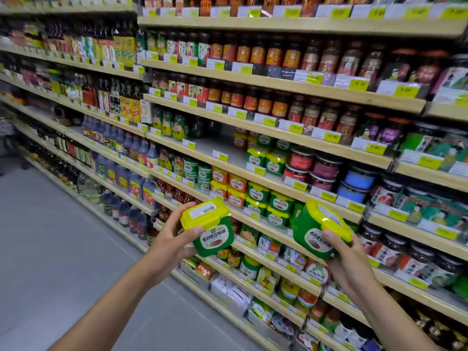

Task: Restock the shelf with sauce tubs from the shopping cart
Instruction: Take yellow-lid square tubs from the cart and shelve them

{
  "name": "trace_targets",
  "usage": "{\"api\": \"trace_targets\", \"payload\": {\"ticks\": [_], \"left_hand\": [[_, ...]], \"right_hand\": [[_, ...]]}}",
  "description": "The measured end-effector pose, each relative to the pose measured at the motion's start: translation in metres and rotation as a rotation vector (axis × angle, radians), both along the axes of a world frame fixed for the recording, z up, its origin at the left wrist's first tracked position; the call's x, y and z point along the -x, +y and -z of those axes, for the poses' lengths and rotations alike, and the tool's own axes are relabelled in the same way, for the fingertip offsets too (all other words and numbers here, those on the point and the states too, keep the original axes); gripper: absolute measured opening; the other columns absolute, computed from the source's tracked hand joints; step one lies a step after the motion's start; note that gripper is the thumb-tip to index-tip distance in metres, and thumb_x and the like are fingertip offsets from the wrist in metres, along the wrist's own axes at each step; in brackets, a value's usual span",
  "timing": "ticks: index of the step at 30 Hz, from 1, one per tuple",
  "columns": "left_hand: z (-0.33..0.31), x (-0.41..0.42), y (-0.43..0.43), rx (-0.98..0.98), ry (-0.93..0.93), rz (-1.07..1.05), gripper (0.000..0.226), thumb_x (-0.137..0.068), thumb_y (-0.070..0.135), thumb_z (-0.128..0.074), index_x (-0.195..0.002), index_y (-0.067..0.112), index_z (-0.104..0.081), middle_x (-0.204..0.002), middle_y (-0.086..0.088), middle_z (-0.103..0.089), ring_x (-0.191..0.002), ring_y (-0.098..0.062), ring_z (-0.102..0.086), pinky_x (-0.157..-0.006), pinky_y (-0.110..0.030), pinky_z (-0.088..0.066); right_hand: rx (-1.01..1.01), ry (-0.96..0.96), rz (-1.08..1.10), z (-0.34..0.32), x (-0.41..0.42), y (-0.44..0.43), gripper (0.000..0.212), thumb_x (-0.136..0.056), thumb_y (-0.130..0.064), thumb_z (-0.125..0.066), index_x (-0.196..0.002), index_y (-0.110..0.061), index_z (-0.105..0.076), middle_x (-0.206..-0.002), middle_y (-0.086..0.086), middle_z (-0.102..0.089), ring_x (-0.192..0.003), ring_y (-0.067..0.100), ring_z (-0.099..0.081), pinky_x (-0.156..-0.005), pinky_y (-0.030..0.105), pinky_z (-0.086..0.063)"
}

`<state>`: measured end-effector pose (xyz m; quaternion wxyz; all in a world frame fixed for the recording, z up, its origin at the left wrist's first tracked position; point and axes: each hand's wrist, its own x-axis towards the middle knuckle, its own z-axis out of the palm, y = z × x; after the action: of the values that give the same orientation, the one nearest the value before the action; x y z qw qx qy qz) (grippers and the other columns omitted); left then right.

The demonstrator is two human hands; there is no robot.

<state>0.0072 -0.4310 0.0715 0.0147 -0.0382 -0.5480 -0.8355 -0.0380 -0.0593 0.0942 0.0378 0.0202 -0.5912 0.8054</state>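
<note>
Sauce shelves [278,171]; hands [172,239] [347,259] grip "6月香" tubs [212,234] [316,231].

Grey floor [50,236] occupies 8 o'clock. Blue jugs [121,173] stand in rows at 9 o'clock. Red-labelled jars [258,55] fill 12 o'clock. Blue jars [359,177] are stacked at 3 o'clock. White packets [228,290] lie at 6 o'clock. Yellow price tags [358,84] run across 2 o'clock.

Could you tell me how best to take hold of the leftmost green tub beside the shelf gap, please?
Grip the green tub just under its yellow lid, coming from the aisle front. The lid overhangs the tapered body, giving fingers a lip. Its gap side is free, but another tub crowds the other side.
</note>
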Motion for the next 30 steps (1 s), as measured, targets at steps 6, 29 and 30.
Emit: {"api": "trace_targets", "payload": {"ticks": [6,29,30], "left_hand": [[-0.005,0.047,-0.023,-0.016,-0.024,-0.002,0.106,-0.045,0.037,-0.104,-0.139,0.029,-0.054,-0.128,-0.009,-0.069,-0.117,-0.036,-0.068,-0.085,-0.051,-0.06],[-0.033,0.331,-0.026,0.45,0.11,0.022,0.077,-0.067,0.029,-0.094,-0.131,0.032,-0.053,-0.121,0.009,-0.071,-0.114,-0.013,-0.068,-0.096,-0.038,-0.057],[-0.032,0.344,-0.026,0.45,0.119,0.026,0.082,-0.064,0.032,-0.096,-0.133,0.029,-0.053,-0.123,0.008,-0.071,-0.116,-0.015,-0.067,-0.096,-0.039,-0.057]], "right_hand": [[0.008,0.019,-0.043,-0.003,0.044,-0.03,0.091,-0.054,-0.034,-0.096,-0.135,-0.021,-0.058,-0.122,0.009,-0.071,-0.11,0.029,-0.069,-0.081,0.043,-0.062],[-0.128,0.028,0.034,0.01,0.278,-0.08,0.11,-0.032,-0.062,-0.097,-0.13,-0.032,-0.06,-0.117,0.001,-0.074,-0.105,0.022,-0.072,-0.092,0.046,-0.053],[-0.141,0.024,0.044,0.01,0.281,-0.08,0.107,-0.033,-0.062,-0.098,-0.13,-0.034,-0.06,-0.118,0.0,-0.074,-0.106,0.023,-0.071,-0.093,0.047,-0.053]]}}
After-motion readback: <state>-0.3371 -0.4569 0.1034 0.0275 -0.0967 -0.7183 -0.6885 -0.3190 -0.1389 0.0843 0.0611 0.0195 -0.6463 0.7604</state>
